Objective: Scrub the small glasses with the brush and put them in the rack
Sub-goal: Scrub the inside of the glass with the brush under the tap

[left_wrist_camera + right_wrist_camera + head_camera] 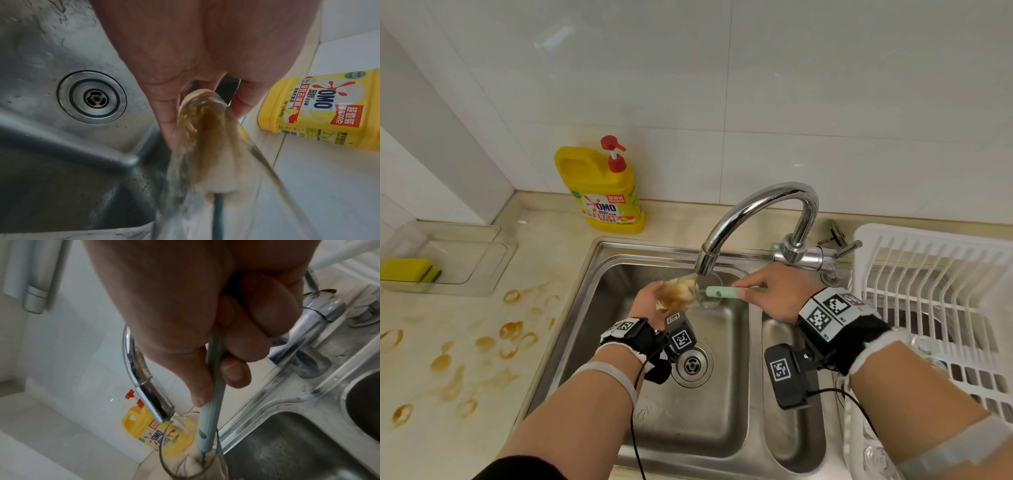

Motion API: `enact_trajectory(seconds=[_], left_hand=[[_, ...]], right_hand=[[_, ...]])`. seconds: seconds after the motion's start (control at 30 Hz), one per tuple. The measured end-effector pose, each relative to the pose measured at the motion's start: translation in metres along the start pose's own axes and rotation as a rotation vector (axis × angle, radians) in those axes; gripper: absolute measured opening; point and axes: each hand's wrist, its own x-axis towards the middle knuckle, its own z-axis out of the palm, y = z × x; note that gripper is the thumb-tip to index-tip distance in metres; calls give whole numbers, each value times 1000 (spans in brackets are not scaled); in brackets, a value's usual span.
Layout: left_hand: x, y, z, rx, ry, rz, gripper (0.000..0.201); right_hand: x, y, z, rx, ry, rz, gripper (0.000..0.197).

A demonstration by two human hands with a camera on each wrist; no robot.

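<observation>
My left hand (650,299) grips a small clear glass (688,291) smeared with brown residue, tipped on its side over the sink basin (654,394) just below the faucet spout (707,262). In the left wrist view the glass (205,146) runs away from my fingers (164,113), with the brush's pale sponge head (222,178) inside it. My right hand (767,291) holds the mint-green brush handle (719,292), whose head is pushed into the glass mouth. In the right wrist view my fingers (246,337) curl round the handle (211,378), which enters the glass rim (191,447).
A white dish rack (935,291) stands to the right of the sink with clear glasses (928,346) lying in it. A yellow detergent bottle (602,192) stands behind the sink. A yellow sponge (410,270) lies in a clear tray at left. Brown ring stains (510,335) mark the counter.
</observation>
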Motion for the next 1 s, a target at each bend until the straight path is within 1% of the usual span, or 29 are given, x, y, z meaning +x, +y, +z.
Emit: enact_trajectory(seconds=[0.13, 0.2, 0.23, 0.3, 0.4, 0.43, 0.5, 0.53, 0.6, 0.67, 0.73, 0.87, 0.9, 0.97, 1.0], left_hand=[[-3, 0, 2, 124, -32, -40, 38], [-8, 4, 5, 107, -86, -81, 47], [-9, 4, 5, 104, -73, -92, 49], [-7, 7, 5, 133, -50, -98, 44], [-10, 14, 10, 157, -18, -56, 31], [-7, 17, 9, 198, 16, -32, 30], [3, 17, 6, 261, 71, -20, 35], [9, 15, 3, 223, 68, -23, 35], [-7, 14, 4, 166, 62, -43, 25], [-22, 11, 2, 130, 7, -108, 19], [-24, 11, 4, 109, -23, -120, 20], [-26, 14, 9, -2, -24, -108, 22], [-27, 13, 9, -25, -27, -109, 22], [-29, 11, 10, -78, -35, -107, 20], [-29, 10, 12, -116, -45, -107, 23]], right_hand=[[-2, -16, -1, -128, 25, -23, 24], [0, -21, -2, -198, 35, -25, 24], [1, -24, -3, -233, 37, -21, 24], [3, -27, -3, -280, 31, -14, 24], [7, -29, -4, -308, 0, 7, 24], [8, -31, -5, -309, -16, 8, 24], [10, -33, -6, -273, -34, 3, 25], [10, -35, -7, -251, -27, 4, 24], [11, -38, -7, -254, 19, 5, 24], [11, -39, -7, -290, 41, 6, 23], [10, -40, -7, -321, 32, 17, 22], [9, -43, -9, -348, -60, 11, 23], [9, -44, -10, -329, -61, 12, 23], [9, -45, -11, -294, -18, 39, 22], [9, -46, -11, -300, 1, 57, 22]])
